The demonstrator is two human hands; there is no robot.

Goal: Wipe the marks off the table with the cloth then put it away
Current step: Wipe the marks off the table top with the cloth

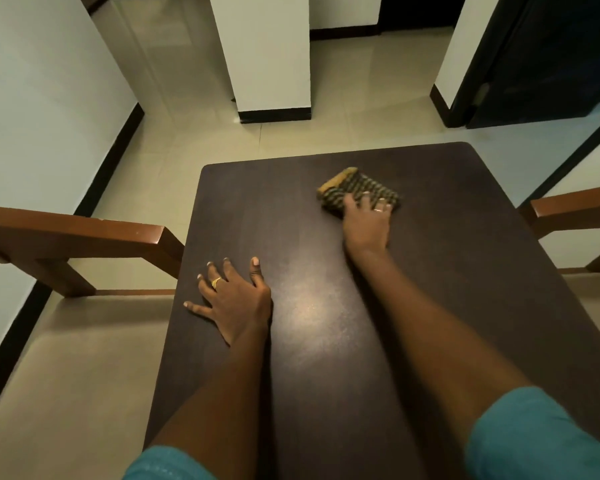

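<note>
A folded checked cloth (pixel 355 187), dark with a tan edge, lies on the far right part of the dark brown table (pixel 291 209). My right hand (pixel 368 221) presses down on the cloth's near side, fingers spread over it. My left hand (pixel 234 297) rests flat on the table near its left edge, fingers apart and holding nothing. A sheen of light shows on the tabletop between my arms; I cannot make out distinct marks.
A brown wooden chair arm (pixel 84 233) stands left of the table, another (pixel 575 207) at the right. Beyond the table are beige floor tiles, a white pillar (pixel 267 57) and a dark door (pixel 548 57) at the far right.
</note>
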